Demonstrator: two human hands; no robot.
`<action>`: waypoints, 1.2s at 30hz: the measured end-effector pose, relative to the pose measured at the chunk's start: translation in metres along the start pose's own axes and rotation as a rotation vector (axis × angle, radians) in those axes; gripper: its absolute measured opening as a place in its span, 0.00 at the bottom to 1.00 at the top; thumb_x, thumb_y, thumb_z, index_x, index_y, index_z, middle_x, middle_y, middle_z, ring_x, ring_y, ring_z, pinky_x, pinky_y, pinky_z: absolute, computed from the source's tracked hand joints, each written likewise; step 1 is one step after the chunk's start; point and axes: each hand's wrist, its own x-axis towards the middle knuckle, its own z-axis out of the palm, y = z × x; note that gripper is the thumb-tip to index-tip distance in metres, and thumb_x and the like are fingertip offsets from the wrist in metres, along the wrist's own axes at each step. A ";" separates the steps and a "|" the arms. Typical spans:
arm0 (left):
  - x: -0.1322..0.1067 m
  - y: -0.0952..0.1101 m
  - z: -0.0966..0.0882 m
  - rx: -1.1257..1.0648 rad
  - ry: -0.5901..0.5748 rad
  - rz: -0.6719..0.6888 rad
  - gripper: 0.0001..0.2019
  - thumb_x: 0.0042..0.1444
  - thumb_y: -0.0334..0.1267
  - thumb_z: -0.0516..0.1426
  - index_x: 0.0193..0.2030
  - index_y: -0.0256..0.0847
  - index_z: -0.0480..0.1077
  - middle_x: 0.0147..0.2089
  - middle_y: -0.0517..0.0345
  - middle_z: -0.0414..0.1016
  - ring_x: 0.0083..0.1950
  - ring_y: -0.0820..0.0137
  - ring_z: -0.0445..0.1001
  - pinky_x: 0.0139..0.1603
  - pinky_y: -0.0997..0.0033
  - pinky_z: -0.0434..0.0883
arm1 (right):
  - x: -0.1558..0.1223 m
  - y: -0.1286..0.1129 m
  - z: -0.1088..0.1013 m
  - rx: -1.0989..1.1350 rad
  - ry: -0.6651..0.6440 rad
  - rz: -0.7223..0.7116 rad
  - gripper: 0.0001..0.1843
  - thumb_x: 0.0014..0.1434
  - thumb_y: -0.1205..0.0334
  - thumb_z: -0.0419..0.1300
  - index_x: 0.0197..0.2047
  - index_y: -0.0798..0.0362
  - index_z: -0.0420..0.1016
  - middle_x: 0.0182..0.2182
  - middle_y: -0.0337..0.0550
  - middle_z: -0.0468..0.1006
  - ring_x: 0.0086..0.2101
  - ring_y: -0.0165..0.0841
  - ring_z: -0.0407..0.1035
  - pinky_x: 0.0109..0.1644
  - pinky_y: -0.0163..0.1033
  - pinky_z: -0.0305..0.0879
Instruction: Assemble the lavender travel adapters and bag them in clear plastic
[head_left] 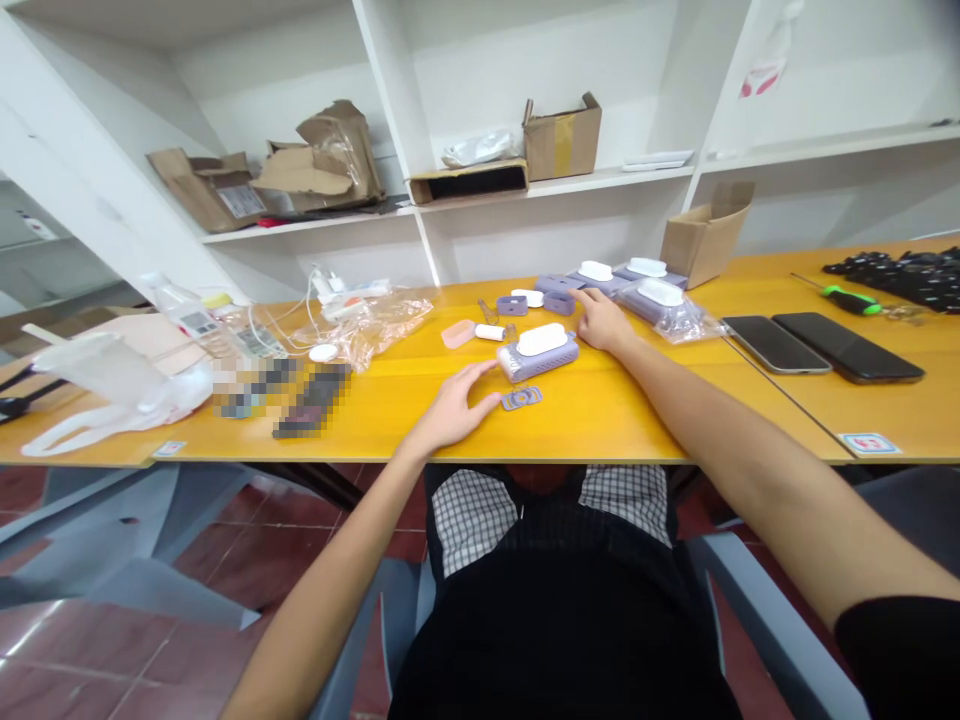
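My left hand [455, 405] lies flat and open on the yellow table [600, 420], fingers stretched toward a purple and white device [538, 352], holding nothing. A small flat purple part [521, 398] lies just right of its thumb. My right hand [602, 321] rests farther back, fingers reaching to a small purple piece [559, 301]; it seems loosely open with nothing in it. More purple devices with white tops [626, 275] lie behind it, one in a clear bag [670, 304].
Two dark phones [817, 348] lie at right, with a green-handled screwdriver [847, 296] and black parts [900, 272] beyond. A cardboard box [705, 238] stands at the back. At left are clear plastic bags [375, 320], cables, a white plastic bag [112, 385]. Shelves hold boxes.
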 end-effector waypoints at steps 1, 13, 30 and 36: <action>0.001 0.002 0.003 -0.135 0.020 -0.014 0.28 0.67 0.47 0.56 0.71 0.41 0.63 0.72 0.42 0.68 0.72 0.54 0.68 0.73 0.47 0.64 | 0.004 -0.001 0.002 0.004 0.009 -0.012 0.38 0.62 0.68 0.53 0.75 0.52 0.61 0.67 0.56 0.67 0.60 0.51 0.69 0.62 0.55 0.70; 0.018 0.020 0.038 -0.158 0.209 -0.197 0.22 0.54 0.48 0.70 0.52 0.41 0.77 0.57 0.47 0.76 0.48 0.60 0.79 0.51 0.55 0.77 | 0.009 0.014 0.012 0.009 -0.003 0.039 0.11 0.61 0.60 0.59 0.45 0.52 0.79 0.44 0.55 0.82 0.48 0.50 0.74 0.54 0.53 0.70; 0.012 0.036 0.032 -0.796 0.008 -0.226 0.26 0.61 0.47 0.61 0.62 0.34 0.74 0.31 0.59 0.74 0.32 0.71 0.73 0.38 0.69 0.72 | -0.043 -0.035 -0.032 0.381 0.323 0.042 0.33 0.57 0.59 0.61 0.65 0.51 0.63 0.54 0.55 0.78 0.51 0.46 0.76 0.53 0.51 0.74; 0.013 0.031 0.037 -0.732 0.022 -0.282 0.34 0.61 0.47 0.61 0.71 0.32 0.67 0.31 0.60 0.72 0.32 0.72 0.71 0.33 0.72 0.71 | -0.050 -0.066 -0.035 0.407 0.311 -0.144 0.23 0.57 0.62 0.61 0.56 0.52 0.71 0.52 0.53 0.81 0.50 0.46 0.77 0.57 0.51 0.73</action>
